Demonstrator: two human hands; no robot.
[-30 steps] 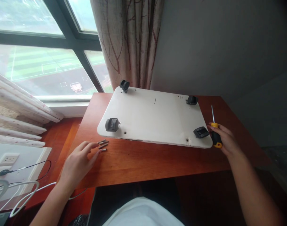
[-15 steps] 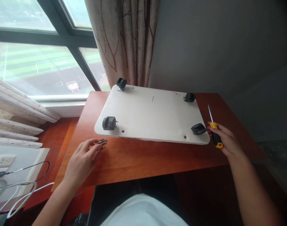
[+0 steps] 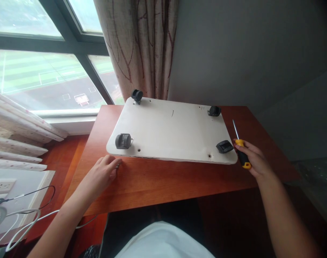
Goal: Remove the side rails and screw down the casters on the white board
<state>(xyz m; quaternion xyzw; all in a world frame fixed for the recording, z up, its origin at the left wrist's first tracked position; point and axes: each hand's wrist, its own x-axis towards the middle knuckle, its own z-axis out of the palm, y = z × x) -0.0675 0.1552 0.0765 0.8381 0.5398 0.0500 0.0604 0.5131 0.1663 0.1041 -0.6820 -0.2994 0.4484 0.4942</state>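
My right hand (image 3: 254, 157) is wrapped round the yellow and black handle of a screwdriver (image 3: 243, 157). Its metal shaft points up and away, just right of a white board (image 3: 171, 132). Castors stand wheels up near the board's corners: a near-left castor (image 3: 123, 141), a far-left castor (image 3: 136, 95), a far-right castor (image 3: 214, 111) and a near-right castor (image 3: 224, 146). By the board's near-left corner, low over the table, my left hand (image 3: 104, 171) is closed with fingertips pinched together. Something small and silvery shows at the fingertips, too small to name.
The board rests on a reddish wooden table (image 3: 163, 184). Behind it hang a patterned curtain (image 3: 144, 50) and a grey wall (image 3: 219, 53). At left are a window (image 3: 45, 79), a wall socket (image 3: 3, 186) and white cables (image 3: 26, 225).
My left hand's fingers have drawn together from a looser, more spread pose near the same spot. The screwdriver in my right hand has shifted slightly left, its shaft tilting a little more that way.
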